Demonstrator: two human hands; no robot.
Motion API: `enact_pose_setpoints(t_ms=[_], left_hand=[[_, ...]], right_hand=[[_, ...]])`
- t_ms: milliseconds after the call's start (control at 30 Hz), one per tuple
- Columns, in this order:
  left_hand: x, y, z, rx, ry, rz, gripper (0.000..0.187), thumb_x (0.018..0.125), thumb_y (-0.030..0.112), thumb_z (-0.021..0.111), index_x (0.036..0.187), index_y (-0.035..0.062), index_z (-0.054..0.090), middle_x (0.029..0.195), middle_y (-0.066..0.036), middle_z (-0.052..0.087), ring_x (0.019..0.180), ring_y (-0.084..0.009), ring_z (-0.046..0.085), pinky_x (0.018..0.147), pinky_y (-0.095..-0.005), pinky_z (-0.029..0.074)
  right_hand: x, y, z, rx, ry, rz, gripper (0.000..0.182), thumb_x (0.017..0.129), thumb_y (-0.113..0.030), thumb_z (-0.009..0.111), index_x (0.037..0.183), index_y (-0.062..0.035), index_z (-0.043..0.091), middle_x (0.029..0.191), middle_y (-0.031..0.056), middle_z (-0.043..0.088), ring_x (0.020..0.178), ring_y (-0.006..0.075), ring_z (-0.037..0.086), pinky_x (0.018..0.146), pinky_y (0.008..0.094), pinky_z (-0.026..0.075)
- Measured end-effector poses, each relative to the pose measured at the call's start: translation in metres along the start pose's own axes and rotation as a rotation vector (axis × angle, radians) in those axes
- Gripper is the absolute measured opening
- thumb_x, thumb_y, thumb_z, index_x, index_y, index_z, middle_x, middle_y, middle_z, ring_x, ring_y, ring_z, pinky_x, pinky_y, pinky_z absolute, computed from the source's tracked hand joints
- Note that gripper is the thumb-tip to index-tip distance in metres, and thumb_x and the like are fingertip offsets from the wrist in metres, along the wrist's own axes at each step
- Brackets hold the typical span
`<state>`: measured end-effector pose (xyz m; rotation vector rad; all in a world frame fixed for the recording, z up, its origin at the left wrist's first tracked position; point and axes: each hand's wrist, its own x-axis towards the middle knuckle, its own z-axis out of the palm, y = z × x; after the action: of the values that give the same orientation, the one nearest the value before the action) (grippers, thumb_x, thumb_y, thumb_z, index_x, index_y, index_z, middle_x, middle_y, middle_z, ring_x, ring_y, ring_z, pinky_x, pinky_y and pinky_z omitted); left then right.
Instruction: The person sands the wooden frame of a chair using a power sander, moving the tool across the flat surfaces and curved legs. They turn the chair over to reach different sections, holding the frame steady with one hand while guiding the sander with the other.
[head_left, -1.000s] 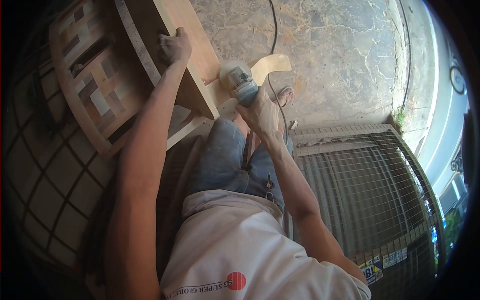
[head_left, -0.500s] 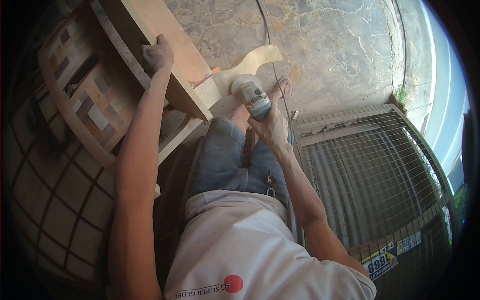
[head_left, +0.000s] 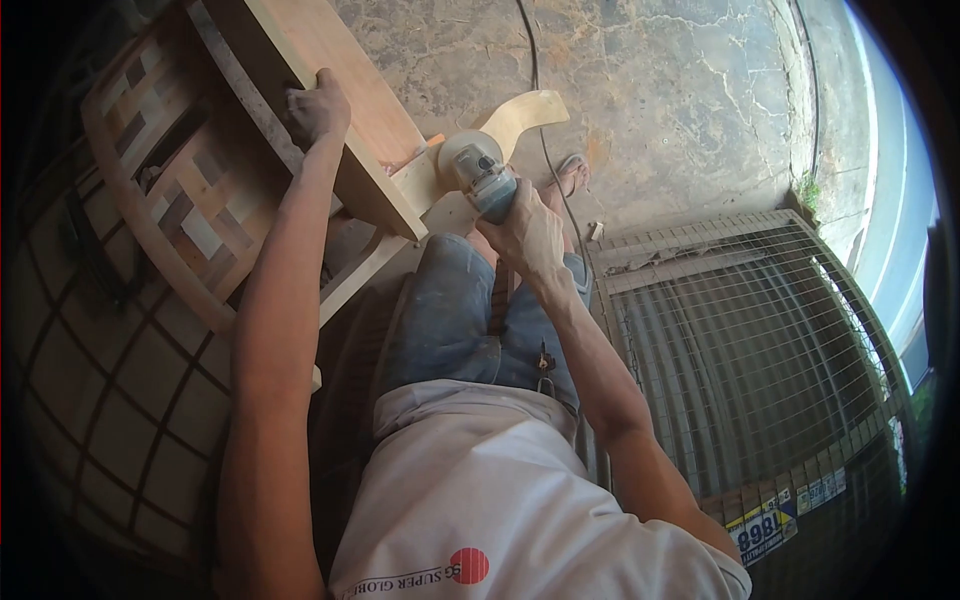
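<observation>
My right hand is wrapped around the body of an angle grinder. The grinder's round disc overlaps the pale curved wooden leg of a wooden chair. My left hand grips the edge of the chair's thick wooden rail, fingers curled over it. The chair lies tilted, with its patchwork back to the left. Part of the disc is hidden behind the grinder head.
A black cable runs over the cracked concrete floor. To the right stands a wire mesh panel with a plate marked 1868. A dark grid is at lower left. My sandalled foot is near the leg.
My right hand has moved the grinder up and left along the curved leg, turning it slightly. The cable has shifted with it. My left hand stays on the rail.
</observation>
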<state>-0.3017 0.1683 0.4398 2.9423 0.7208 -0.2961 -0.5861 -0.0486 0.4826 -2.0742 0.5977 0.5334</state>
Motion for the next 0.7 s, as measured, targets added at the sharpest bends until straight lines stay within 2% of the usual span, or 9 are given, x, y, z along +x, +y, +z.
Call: enact_pose_setpoints(t_ms=[133, 200, 300, 500, 633, 700], left_hand=[[-0.007, 0.000, -0.001, -0.011, 0.025, 0.049, 0.063, 0.102, 0.051, 0.050, 0.125, -0.0031, 0.070, 0.133, -0.029, 0.069, 0.121, -0.0474, 0.070, 0.102, -0.0567, 0.057], [-0.008, 0.002, -0.001, -0.038, 0.037, 0.012, 0.062, 0.101, 0.051, 0.051, 0.125, -0.0029, 0.070, 0.132, -0.029, 0.070, 0.120, -0.0470, 0.071, 0.101, -0.0567, 0.058], [-0.008, 0.003, -0.003, -0.069, 0.023, -0.040, 0.062, 0.099, 0.052, 0.053, 0.124, -0.0025, 0.070, 0.131, -0.029, 0.071, 0.119, -0.0466, 0.072, 0.099, -0.0568, 0.059], [-0.007, 0.003, -0.002, -0.105, 0.017, -0.051, 0.062, 0.097, 0.054, 0.056, 0.124, -0.0010, 0.068, 0.129, -0.027, 0.073, 0.118, -0.0474, 0.073, 0.097, -0.0575, 0.060], [-0.011, 0.002, -0.002, -0.080, 0.061, -0.014, 0.063, 0.097, 0.054, 0.055, 0.125, -0.0010, 0.067, 0.127, -0.027, 0.074, 0.116, -0.0480, 0.073, 0.096, -0.0580, 0.060], [-0.009, 0.002, -0.001, -0.093, 0.046, -0.032, 0.063, 0.097, 0.054, 0.055, 0.125, -0.0014, 0.067, 0.126, -0.027, 0.074, 0.115, -0.0478, 0.073, 0.096, -0.0580, 0.060]], right_hand=[[0.015, -0.020, 0.003, -0.029, -0.006, -0.014, 0.056, 0.082, -0.031, 0.083, 0.117, 0.0061, 0.060, 0.103, 0.0292, 0.075, 0.093, 0.0488, 0.076, 0.083, 0.0546, 0.060], [0.022, -0.032, 0.005, -0.068, 0.019, 0.001, 0.052, 0.079, -0.027, 0.086, 0.110, 0.0064, 0.060, 0.101, 0.0268, 0.073, 0.091, 0.0472, 0.075, 0.080, 0.0542, 0.061], [0.029, -0.042, -0.001, -0.071, -0.017, 0.027, 0.052, 0.080, -0.027, 0.085, 0.109, 0.0073, 0.060, 0.106, 0.0273, 0.073, 0.092, 0.0472, 0.075, 0.081, 0.0541, 0.061], [-0.004, -0.015, -0.012, -0.060, -0.075, -0.001, 0.051, 0.080, -0.026, 0.085, 0.115, 0.0038, 0.062, 0.111, 0.0294, 0.074, 0.097, 0.0482, 0.076, 0.086, 0.0548, 0.061], [-0.028, 0.015, -0.021, -0.092, -0.104, 0.038, 0.064, 0.078, -0.029, 0.086, 0.129, 0.0014, 0.061, 0.109, 0.0268, 0.076, 0.099, 0.0474, 0.076, 0.086, 0.0547, 0.061], [-0.029, 0.019, -0.021, -0.072, -0.093, 0.070, 0.064, 0.079, -0.028, 0.085, 0.130, 0.0013, 0.060, 0.110, 0.0273, 0.076, 0.098, 0.0478, 0.076, 0.086, 0.0550, 0.061]])
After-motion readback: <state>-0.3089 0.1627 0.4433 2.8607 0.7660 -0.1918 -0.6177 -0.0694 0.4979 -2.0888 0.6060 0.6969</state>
